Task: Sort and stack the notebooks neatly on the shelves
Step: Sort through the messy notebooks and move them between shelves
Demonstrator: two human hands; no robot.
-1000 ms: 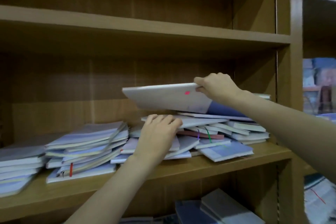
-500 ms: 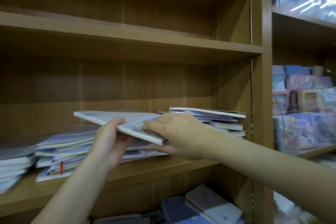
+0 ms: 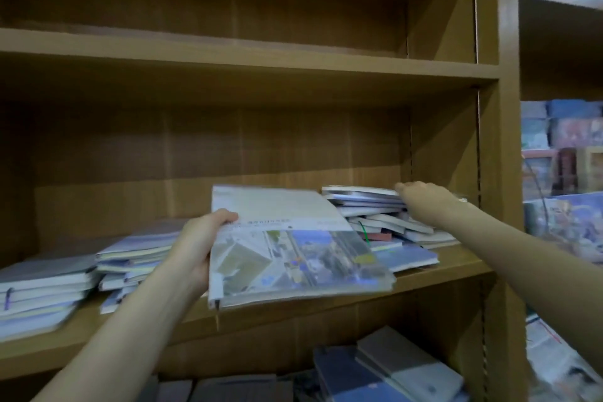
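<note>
My left hand [image 3: 199, 245] grips the left edge of a large notebook [image 3: 290, 248] with a pale top and a photo cover, held tilted in front of the middle shelf [image 3: 450, 266]. My right hand [image 3: 424, 202] reaches to the right-hand pile of notebooks [image 3: 368, 206] and its fingers touch the top ones; whether it grips one I cannot tell. A messy pile of pale blue notebooks [image 3: 137, 251] lies left of centre on the same shelf. A neater stack [image 3: 42, 290] sits at the far left.
The upper shelf [image 3: 248, 55] holds nothing visible. Darker notebooks [image 3: 391, 372] lie on the shelf below. The bookcase's right upright [image 3: 502, 173] stands just beyond my right hand. Another unit with colourful stationery [image 3: 567, 140] is further right.
My right hand has let go of the large notebook and moved right to the right-hand pile. My left hand now holds the notebook alone, tilted so its cover shows.
</note>
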